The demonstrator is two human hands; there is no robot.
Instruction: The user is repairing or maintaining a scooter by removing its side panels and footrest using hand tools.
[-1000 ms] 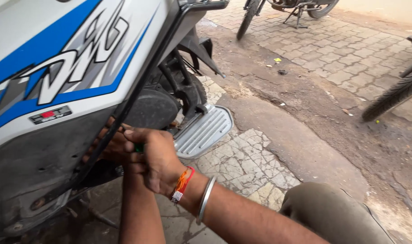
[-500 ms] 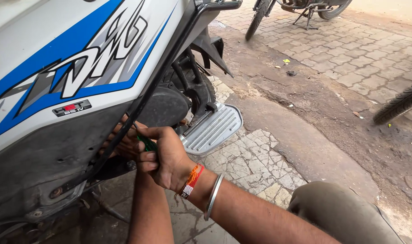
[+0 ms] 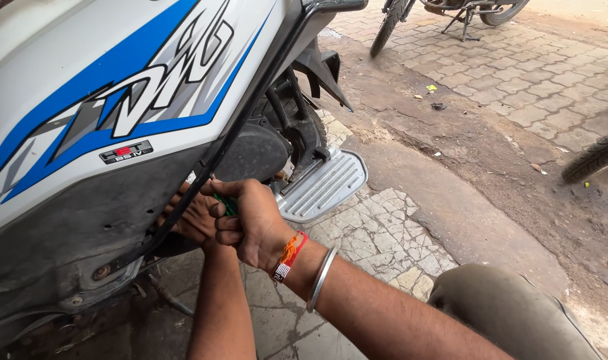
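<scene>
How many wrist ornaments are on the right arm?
2: a red-orange thread band next to the right hand, and a metal bangle further up the forearm. The left wrist shows none.

head cam | looks down, close | scooter side panel (image 3: pixel 97 133), paved ground (image 3: pixel 384 240) behind

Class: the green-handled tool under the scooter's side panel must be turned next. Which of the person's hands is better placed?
Likely the right hand: it already grips the green-handled tool. The left hand reaches under the side panel.
</scene>
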